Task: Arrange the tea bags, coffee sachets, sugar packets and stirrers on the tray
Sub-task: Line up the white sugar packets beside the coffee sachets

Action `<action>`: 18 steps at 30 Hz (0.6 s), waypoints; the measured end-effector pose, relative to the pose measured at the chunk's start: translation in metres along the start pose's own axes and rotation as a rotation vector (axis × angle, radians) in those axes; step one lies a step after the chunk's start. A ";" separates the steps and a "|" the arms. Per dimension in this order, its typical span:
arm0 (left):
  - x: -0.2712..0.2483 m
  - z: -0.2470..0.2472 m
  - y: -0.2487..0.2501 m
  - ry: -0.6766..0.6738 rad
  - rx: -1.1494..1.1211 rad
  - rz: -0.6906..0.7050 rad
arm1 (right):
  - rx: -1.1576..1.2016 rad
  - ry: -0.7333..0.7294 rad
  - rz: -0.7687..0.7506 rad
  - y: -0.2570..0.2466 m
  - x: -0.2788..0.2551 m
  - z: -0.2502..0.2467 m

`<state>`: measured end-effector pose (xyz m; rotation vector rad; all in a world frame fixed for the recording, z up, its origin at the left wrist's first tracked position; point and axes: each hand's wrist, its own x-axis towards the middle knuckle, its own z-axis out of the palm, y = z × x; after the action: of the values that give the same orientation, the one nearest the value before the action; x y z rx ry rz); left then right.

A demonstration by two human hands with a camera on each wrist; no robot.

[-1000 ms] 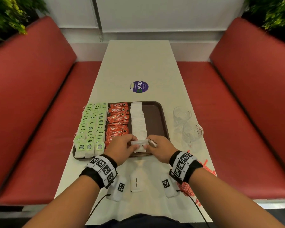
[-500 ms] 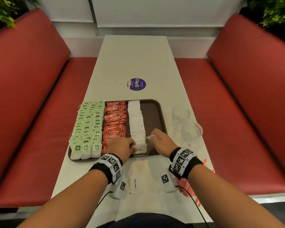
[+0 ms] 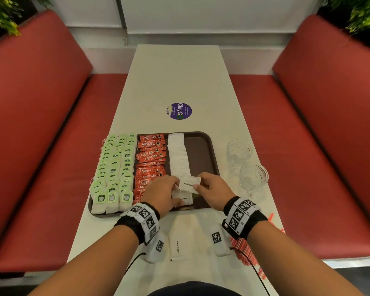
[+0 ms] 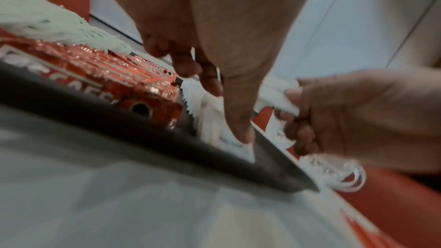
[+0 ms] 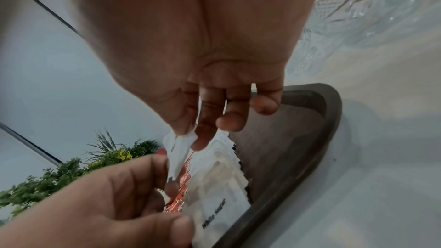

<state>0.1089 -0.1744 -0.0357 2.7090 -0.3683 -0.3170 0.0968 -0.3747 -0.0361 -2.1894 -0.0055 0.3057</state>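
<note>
A brown tray (image 3: 200, 154) holds rows of green tea bags (image 3: 113, 167), red coffee sachets (image 3: 151, 154) and a column of white sugar packets (image 3: 177, 154). Just above the column's near end, both hands hold one sugar packet (image 3: 188, 184). My right hand (image 3: 201, 184) pinches its right end between thumb and fingers (image 5: 200, 139). My left hand (image 3: 175, 186) has curled fingers at its left end, while its thumb (image 4: 236, 129) presses down on the nearest packet (image 3: 183, 198) lying in the tray. Another sugar packet (image 3: 178, 244) lies on the table between my wrists. Red stirrers (image 3: 241, 245) lie under my right wrist.
Two clear glasses (image 3: 238, 150) (image 3: 253, 176) stand on the table just right of the tray. A round purple sticker (image 3: 179, 111) marks the table beyond it. Red benches (image 3: 41, 124) run along both sides. The tray's right strip is bare.
The packet held a second ago now lies at the column's near end under my left thumb. My right hand has brought another packet over it, and my left fingers have met it.
</note>
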 end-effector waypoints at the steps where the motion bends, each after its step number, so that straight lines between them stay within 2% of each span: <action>1: 0.000 -0.002 -0.002 -0.034 -0.072 0.022 | -0.004 -0.006 -0.003 0.000 0.000 0.000; 4: -0.002 -0.007 -0.006 -0.055 -0.253 0.032 | -0.003 -0.058 -0.014 0.000 0.000 0.001; 6: -0.004 -0.008 -0.008 -0.050 -0.263 0.032 | -0.036 -0.097 -0.003 0.002 0.000 0.004; 14: -0.008 0.008 -0.013 0.004 -0.081 -0.124 | -0.437 -0.082 0.033 0.009 0.008 0.016; 18: -0.004 0.012 -0.015 0.058 0.097 -0.172 | -0.618 -0.151 0.014 0.010 0.013 0.022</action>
<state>0.1048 -0.1643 -0.0516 2.8449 -0.1379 -0.2743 0.1034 -0.3616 -0.0598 -2.7705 -0.1911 0.5304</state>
